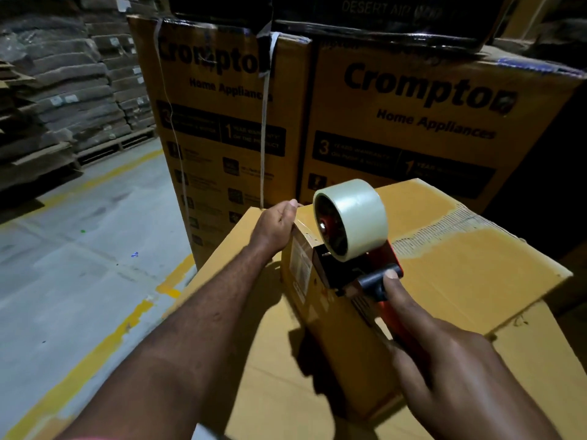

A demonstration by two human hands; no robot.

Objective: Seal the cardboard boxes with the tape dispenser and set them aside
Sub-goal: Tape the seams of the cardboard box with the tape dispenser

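A small yellow cardboard box [320,300] with a white label on its left side lies on a larger flat brown carton [470,271]. My left hand [276,223] grips the far top end of the small box. My right hand [444,360] holds the red tape dispenser [365,274] by its handle, thumb stretched onto the black grip. The dispenser's front rests on the top of the small box. Its roll of clear tape [352,217] stands up above the box.
Two tall Crompton cartons [228,122] [422,128] stand close behind, with black boxes on top. Stacked flattened cardboard on pallets [63,90] fills the far left. Grey concrete floor [79,249] with yellow painted lines lies to the left.
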